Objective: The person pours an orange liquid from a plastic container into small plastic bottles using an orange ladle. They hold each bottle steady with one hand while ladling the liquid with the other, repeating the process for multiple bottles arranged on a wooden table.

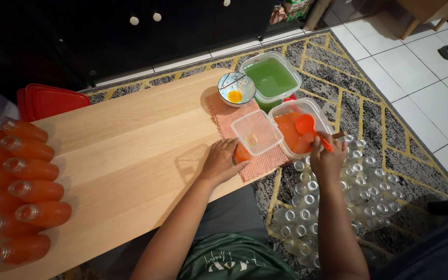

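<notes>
We see the left hand (221,162) with fingers wrapped around a small bottle (241,154) of orange liquid, standing on the pink cloth (224,116) at the table (130,155) edge. A clear funnel tray (256,133) sits on top of it. The right hand (327,159) grips the orange ladle (309,128), its bowl over the tub of orange liquid (297,129). Empty bottles (333,197) crowd the rug below.
</notes>
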